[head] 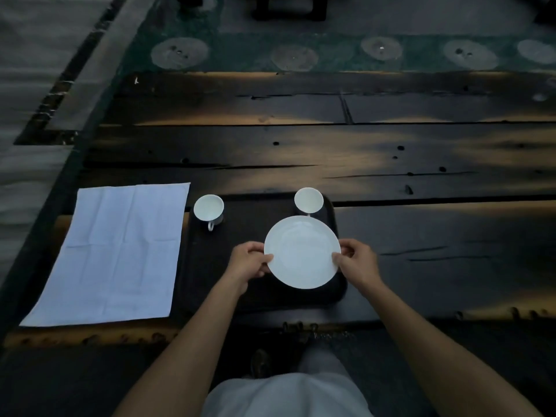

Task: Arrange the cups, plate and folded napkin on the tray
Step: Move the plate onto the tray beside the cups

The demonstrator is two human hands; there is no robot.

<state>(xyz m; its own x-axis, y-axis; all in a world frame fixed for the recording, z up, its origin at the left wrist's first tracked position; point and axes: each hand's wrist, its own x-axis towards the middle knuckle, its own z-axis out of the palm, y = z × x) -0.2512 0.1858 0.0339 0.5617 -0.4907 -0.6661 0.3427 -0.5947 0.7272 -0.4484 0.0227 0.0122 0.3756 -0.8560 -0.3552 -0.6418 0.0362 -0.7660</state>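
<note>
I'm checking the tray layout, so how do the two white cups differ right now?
The left cup stands at the tray's far left corner; the right cup stands at its far right corner. The left cup's handle shows, pointing toward the person; the right cup's handle is mostly hidden behind the plate. The left cup stands clear of the plate; the right cup is just beyond its rim. Both are white, upright and empty.

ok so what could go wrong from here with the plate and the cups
1. The plate is held by its rim between the left hand and right hand; its far edge is close to the right cup, so lowering it forward might knock that cup.
2. The left cup sits at the tray edge, so a nudge could tip it.
3. The napkin lies unfolded on the table, off the tray.
</note>
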